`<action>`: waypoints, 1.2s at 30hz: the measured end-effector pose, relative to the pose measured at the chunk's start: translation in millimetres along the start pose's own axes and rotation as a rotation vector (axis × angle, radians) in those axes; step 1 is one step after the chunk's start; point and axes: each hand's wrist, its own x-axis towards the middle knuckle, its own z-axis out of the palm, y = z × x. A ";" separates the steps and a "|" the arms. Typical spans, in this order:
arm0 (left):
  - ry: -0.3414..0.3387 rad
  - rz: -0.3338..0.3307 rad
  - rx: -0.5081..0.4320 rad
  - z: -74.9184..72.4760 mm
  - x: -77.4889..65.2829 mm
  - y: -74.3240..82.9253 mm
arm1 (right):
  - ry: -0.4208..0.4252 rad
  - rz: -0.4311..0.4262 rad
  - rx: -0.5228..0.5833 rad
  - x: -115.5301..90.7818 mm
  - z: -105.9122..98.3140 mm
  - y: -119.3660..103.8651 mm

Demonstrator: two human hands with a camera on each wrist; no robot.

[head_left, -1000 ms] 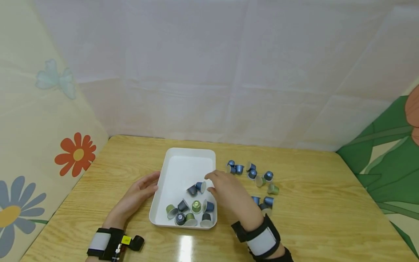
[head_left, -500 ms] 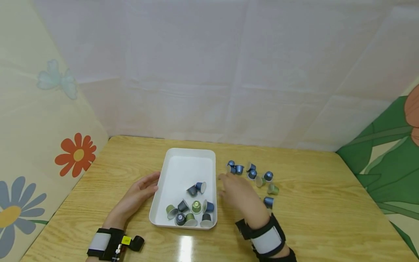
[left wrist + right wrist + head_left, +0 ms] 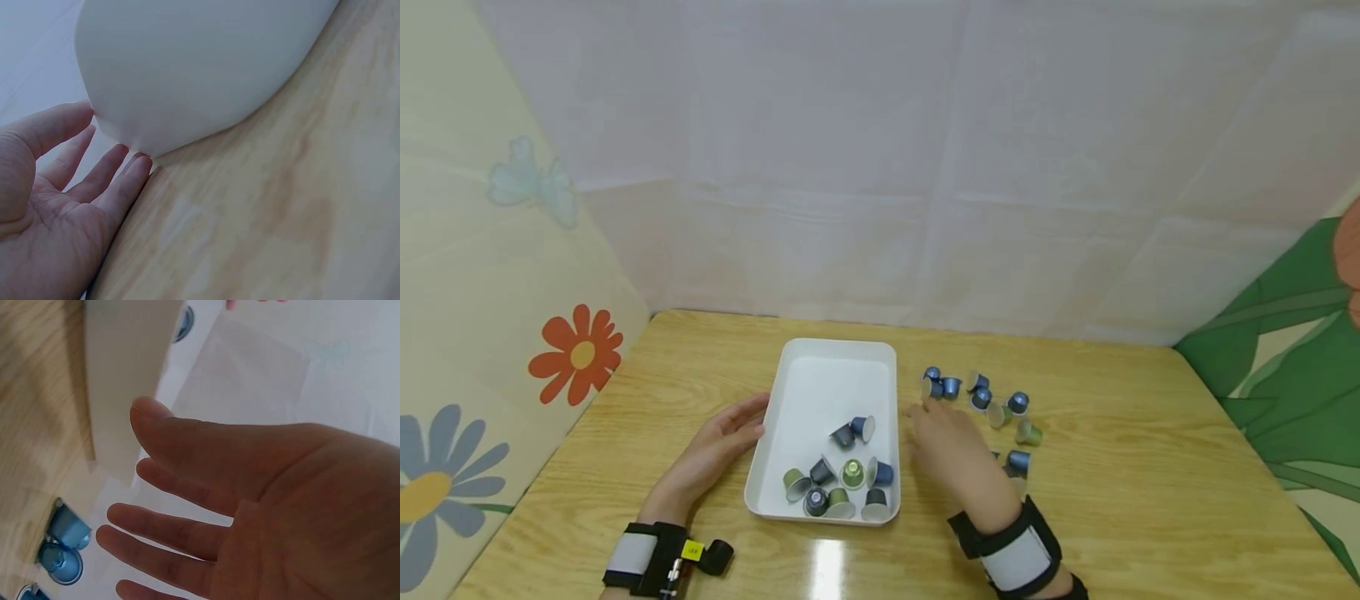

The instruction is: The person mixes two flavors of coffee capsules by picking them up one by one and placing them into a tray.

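Observation:
A white rectangular tray (image 3: 835, 375) lies on the table, with green, blue and dark coffee capsules (image 3: 852, 473) gathered mostly at its near end. My left hand (image 3: 718, 442) touches the tray's left side with its fingertips; the left wrist view shows those fingers loosely straight against the white wall. Just right of the tray, my right hand (image 3: 951, 446) hovers with nothing in it. Its thumb and fingers are spread apart in the right wrist view, where the tray's wall (image 3: 128, 381) stands behind the thumb. Nearest its fingertips are blue capsules (image 3: 951, 387) on the table.
More loose capsules lie right of the tray, among them a green one (image 3: 1028, 432) and a blue one (image 3: 1018, 461); some are partly hidden behind my right hand. A pale cloth (image 3: 880, 167) hangs at the table's back edge, with printed panels on both sides.
My right hand has moved right, from over the tray's right edge to the table beside it. My left hand stays at the tray's left side.

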 end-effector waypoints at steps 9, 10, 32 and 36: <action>0.007 -0.024 0.027 2.6 0.8 2.0 | 0.136 -0.085 -0.044 -15.0 18.1 22.6; 0.007 -0.024 0.028 2.7 1.0 1.8 | 0.142 -0.089 -0.046 -16.1 19.5 25.5; 0.000 0.003 0.013 2.8 0.8 0.1 | -0.112 0.142 -0.068 -22.8 -3.1 55.2; 0.004 0.000 0.008 2.1 0.9 0.0 | -0.121 0.154 -0.070 -23.2 -2.0 56.1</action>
